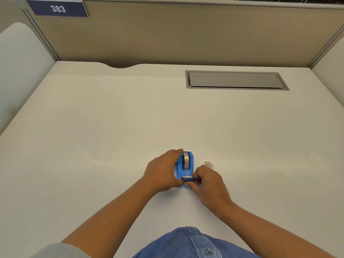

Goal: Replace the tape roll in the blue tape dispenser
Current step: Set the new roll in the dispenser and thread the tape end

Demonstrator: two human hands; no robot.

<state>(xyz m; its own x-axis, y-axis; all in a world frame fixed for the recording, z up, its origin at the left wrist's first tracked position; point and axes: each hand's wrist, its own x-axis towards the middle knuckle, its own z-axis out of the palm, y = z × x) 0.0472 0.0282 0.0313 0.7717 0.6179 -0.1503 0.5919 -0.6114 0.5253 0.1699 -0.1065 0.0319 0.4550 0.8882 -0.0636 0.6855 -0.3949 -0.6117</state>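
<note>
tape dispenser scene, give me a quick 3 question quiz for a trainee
1. True or false: a tape roll sits in the blue tape dispenser.
2. Which hand steadies the dispenser's side?
A. left hand
B. right hand
C. neither
3. Fill in: a second clear roll lies on the desk, to the ______ of the dispenser.

Key
1. True: a roll shows in the cradle.
2. A: the left hand wraps the dispenser's left side, while the right hand's fingers pinch at the near cutter end.
3. Right, beyond the right hand.
</note>
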